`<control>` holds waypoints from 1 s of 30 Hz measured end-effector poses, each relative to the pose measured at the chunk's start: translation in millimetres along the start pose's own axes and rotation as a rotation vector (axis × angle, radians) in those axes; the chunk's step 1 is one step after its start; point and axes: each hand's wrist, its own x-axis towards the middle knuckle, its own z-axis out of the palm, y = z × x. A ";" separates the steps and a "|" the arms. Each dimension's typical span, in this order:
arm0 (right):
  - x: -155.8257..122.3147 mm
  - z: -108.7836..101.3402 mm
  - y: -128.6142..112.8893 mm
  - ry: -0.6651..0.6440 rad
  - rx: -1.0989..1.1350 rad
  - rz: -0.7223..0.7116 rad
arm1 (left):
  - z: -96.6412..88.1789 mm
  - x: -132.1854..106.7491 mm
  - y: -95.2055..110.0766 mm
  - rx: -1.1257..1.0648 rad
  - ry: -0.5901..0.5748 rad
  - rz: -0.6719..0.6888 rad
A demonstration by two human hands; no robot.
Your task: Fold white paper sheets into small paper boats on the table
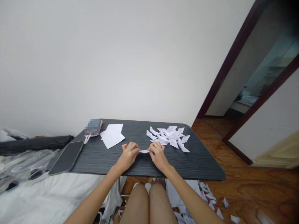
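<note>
My left hand (129, 153) and my right hand (158, 153) meet over the middle of a dark table (198, 163). Between them they pinch a small folded strip of white paper (145, 151), one hand at each end, fingers curled closed. Just beyond my right hand lies a heap of several folded white paper pieces (169, 137). A short stack of flat white paper sheets (112, 135) rests beyond my left hand.
A dark phone (67, 156) lies at the table's left edge, with a blurred small box (92, 127) at the back left corner. Scraps of paper (210, 199) litter the wooden floor under the table's right side. White bedding (46, 196) lies left; a doorway (257, 81) opens right.
</note>
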 end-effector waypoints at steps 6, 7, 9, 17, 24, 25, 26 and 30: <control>-13.7 -4.2 5.5 -0.118 -0.086 -0.200 | 0.6 -7.9 -4.2 -0.106 -0.126 0.128; -13.6 -3.7 6.8 -0.122 -0.065 -0.186 | 2.0 -7.1 -6.4 -0.155 -0.137 0.105; -11.0 -2.8 9.7 -0.130 0.004 -0.143 | 3.5 -4.1 -10.8 -0.260 -0.157 0.054; 14.2 5.1 29.9 -0.225 0.342 0.157 | 1.8 9.8 -16.5 -0.341 -0.158 -0.178; 19.5 7.1 30.9 -0.270 0.197 0.202 | 10.9 7.9 -17.3 -0.124 -0.132 -0.232; 17.2 6.6 29.3 -0.241 0.154 0.195 | 11.8 6.5 -17.3 -0.086 -0.130 -0.265; 14.3 6.0 27.9 -0.209 0.112 0.192 | 12.1 5.0 -17.3 -0.051 -0.130 -0.300; 1.3 2.2 27.1 -0.134 -0.039 0.213 | 9.4 -1.5 -17.0 0.033 -0.144 -0.390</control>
